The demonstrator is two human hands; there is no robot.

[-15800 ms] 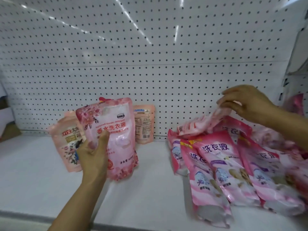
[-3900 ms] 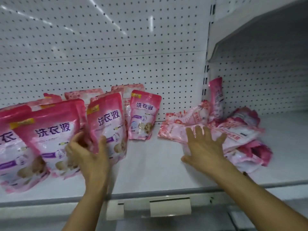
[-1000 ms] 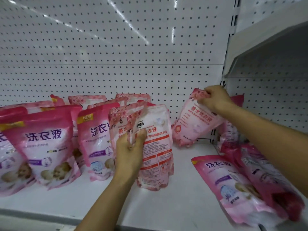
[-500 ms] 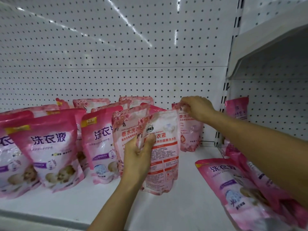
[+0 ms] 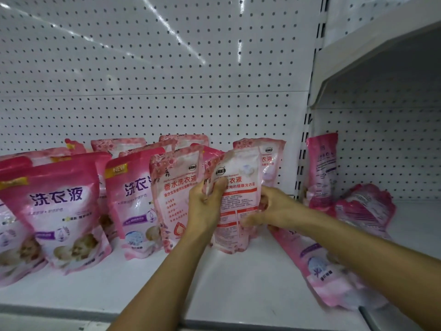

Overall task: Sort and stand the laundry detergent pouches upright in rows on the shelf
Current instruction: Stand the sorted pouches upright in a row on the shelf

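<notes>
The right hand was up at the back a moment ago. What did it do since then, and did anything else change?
The right hand let go of the pale pink pouch it stood against the pegboard, came forward and down, and now holds the right edge of the white-faced pouch. The left hand still grips that pouch's left side. The dark pink pouches on the left stayed standing in their rows.

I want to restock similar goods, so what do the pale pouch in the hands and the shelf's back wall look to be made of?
The pale pouch looks like thin flexible plastic film, glossy: it creases and shines where the left hand and right hand hold it. The back wall looks like white-painted sheet metal pegboard, semi-gloss, with regular holes and streaked light reflections, though metal is a guess.
</notes>
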